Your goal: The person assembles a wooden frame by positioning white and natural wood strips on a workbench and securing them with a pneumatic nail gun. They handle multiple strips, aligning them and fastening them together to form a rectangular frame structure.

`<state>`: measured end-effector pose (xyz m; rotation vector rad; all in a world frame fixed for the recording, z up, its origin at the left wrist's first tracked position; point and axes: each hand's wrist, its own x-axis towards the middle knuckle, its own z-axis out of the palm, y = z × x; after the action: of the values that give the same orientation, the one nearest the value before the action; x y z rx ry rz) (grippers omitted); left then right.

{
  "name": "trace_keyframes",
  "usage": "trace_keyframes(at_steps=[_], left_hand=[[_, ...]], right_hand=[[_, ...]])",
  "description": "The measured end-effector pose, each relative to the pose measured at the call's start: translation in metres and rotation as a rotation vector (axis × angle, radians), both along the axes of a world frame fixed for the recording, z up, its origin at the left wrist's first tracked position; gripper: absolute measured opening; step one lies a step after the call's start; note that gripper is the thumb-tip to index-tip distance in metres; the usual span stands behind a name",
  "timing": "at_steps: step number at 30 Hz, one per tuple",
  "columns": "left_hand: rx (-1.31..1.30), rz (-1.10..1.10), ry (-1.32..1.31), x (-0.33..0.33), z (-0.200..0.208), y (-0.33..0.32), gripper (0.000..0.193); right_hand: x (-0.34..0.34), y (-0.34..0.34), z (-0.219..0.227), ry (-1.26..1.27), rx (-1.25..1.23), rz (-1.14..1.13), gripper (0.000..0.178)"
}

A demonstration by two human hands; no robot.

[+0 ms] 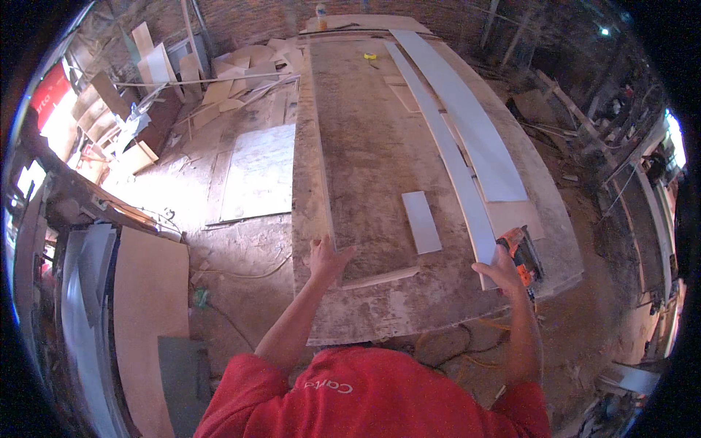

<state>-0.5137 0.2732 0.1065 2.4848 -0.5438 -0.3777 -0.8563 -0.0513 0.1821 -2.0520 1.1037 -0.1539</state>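
My left hand (328, 261) rests at the near end of a long wooden strip (319, 160) along the table's left side. Its thumb stretches out to the right and its fingers are apart. A long narrow white board (456, 168) runs away from me on the right of the table. My right hand (501, 271) spans its near end, thumb at the left edge and fingers toward the right. Just beside that hand lies an orange and black nail gun (523, 255). Between my hands, a short white board piece (421, 223) lies flat on the worn wooden table (380, 314).
A wider white board (467, 117) lies right of the narrow one. A yellow tape measure (370, 56) and a bottle (321, 16) are farther back. A short wooden strip (381, 278) lies near the front. Offcuts (237, 77) pile up at left; hoses (467, 350) trail on the floor.
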Motion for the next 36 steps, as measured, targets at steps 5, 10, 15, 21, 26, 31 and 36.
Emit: trace_keyframes(at_steps=[5, 10, 15, 21, 26, 31, 36], left_hand=[[-0.06, 0.016, 0.058, 0.0, -0.002, -0.015, 0.073], [-0.092, -0.019, 0.018, 0.006, -0.027, 0.003, 0.054], [-0.142, -0.028, 0.1, -0.013, -0.015, 0.032, 0.049], [-0.053, -0.009, 0.097, -0.014, -0.029, 0.055, 0.049], [-0.097, -0.044, 0.044, -0.01, -0.044, 0.063, 0.053], [-0.121, -0.037, 0.013, -0.021, -0.028, 0.068, 0.052], [-0.138, -0.031, 0.093, -0.026, -0.004, 0.069, 0.055]], right_hand=[[-0.007, 0.015, -0.002, -0.349, 0.17, -0.144, 0.066], [-0.002, 0.021, 0.028, -0.469, 0.536, -0.206, 0.065], [0.015, 0.037, 0.058, -0.477, 0.345, -0.11, 0.068], [0.016, 0.044, 0.071, -0.424, 0.323, -0.069, 0.081], [0.034, 0.067, 0.106, -0.204, 0.185, 0.03, 0.096], [0.039, 0.09, 0.08, 0.131, 0.006, 0.176, 0.088], [0.044, 0.117, 0.016, 0.147, -0.184, 0.242, 0.08]])
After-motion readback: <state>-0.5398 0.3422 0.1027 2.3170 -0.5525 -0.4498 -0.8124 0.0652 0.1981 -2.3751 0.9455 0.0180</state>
